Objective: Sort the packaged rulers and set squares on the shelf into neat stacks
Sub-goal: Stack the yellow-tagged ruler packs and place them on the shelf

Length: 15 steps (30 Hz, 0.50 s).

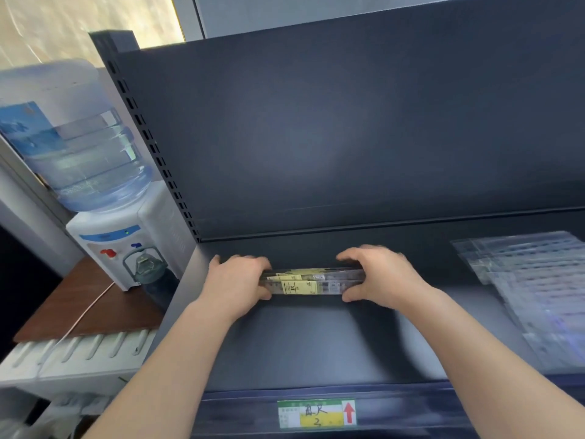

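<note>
Both hands, left (237, 280) and right (378, 275), clasp the ends of a ruler bundle (311, 282) near the shelf's (310, 343) back-left corner; likely light, stiff, slippery-sleeved, so end grips suit.

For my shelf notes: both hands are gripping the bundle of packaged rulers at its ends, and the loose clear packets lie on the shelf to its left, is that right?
Not quite. The head view shows the left hand and right hand gripping the bundle of packaged rulers at its ends, but the loose clear packets lie on the shelf to its right.
</note>
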{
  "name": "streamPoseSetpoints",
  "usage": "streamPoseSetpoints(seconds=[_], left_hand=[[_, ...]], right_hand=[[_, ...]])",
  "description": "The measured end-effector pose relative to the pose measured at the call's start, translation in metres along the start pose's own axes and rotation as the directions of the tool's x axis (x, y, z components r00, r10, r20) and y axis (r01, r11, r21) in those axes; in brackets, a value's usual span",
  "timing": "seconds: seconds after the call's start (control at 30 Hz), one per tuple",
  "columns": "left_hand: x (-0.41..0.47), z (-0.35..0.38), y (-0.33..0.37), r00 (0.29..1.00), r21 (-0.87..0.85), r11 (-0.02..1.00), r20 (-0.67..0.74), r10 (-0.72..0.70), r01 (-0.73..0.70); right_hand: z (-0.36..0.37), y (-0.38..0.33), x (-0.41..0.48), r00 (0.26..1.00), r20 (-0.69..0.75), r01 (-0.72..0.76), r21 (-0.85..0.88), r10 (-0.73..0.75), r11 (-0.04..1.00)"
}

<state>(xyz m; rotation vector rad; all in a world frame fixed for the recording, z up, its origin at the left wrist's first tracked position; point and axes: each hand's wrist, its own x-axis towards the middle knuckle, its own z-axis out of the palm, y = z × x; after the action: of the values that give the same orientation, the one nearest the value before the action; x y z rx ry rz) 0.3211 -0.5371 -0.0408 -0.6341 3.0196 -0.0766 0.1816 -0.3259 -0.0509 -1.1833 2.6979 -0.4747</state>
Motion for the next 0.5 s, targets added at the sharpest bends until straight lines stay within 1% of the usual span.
streamPoseSetpoints(seconds=[0.03, 0.1, 0.13, 0.2, 0.3, 0.37, 0.4, 0.47, 0.5], left_hand=[[0.0, 0.003, -0.001, 1.0, -0.061, 0.998, 0.0, -0.009, 0.009], [-0.001, 0.008, -0.004, 0.998, -0.237, 0.97, -0.009, -0.061, 0.057], [-0.002, 0.011, -0.006, 0.994, -0.322, 0.942, -0.019, -0.106, 0.094], [-0.004, 0.016, -0.012, 0.981, -0.407, 0.901, -0.055, -0.187, 0.149], [-0.003, 0.022, -0.014, 0.966, -0.522, 0.835, -0.073, -0.246, 0.174], [-0.001, 0.024, -0.01, 0.959, -0.6, 0.779, -0.067, -0.277, 0.183], [0.0, 0.024, -0.009, 0.956, -0.611, 0.769, -0.067, -0.287, 0.188], [0.001, 0.024, -0.008, 0.957, -0.586, 0.785, -0.057, -0.284, 0.198], [0.0, 0.024, -0.007, 0.962, -0.545, 0.815, -0.054, -0.267, 0.195]], right_hand=[[0.003, 0.002, -0.002, 1.0, -0.02, -0.017, 0.089, 0.019, 0.996], [0.011, 0.004, -0.004, 0.997, -0.061, -0.033, 0.288, 0.053, 0.957], [0.014, 0.006, -0.006, 0.992, -0.094, -0.044, 0.362, 0.083, 0.931], [0.019, 0.009, -0.01, 0.977, -0.153, -0.062, 0.465, 0.149, 0.883], [0.023, 0.007, -0.012, 0.961, -0.186, -0.064, 0.565, 0.202, 0.823], [0.025, 0.001, -0.009, 0.962, -0.181, -0.045, 0.633, 0.204, 0.773], [0.023, -0.001, -0.008, 0.966, -0.172, -0.039, 0.642, 0.194, 0.766], [0.022, -0.001, -0.007, 0.978, -0.122, -0.058, 0.614, 0.167, 0.787], [0.021, -0.001, -0.008, 0.983, -0.095, -0.073, 0.589, 0.158, 0.805]])
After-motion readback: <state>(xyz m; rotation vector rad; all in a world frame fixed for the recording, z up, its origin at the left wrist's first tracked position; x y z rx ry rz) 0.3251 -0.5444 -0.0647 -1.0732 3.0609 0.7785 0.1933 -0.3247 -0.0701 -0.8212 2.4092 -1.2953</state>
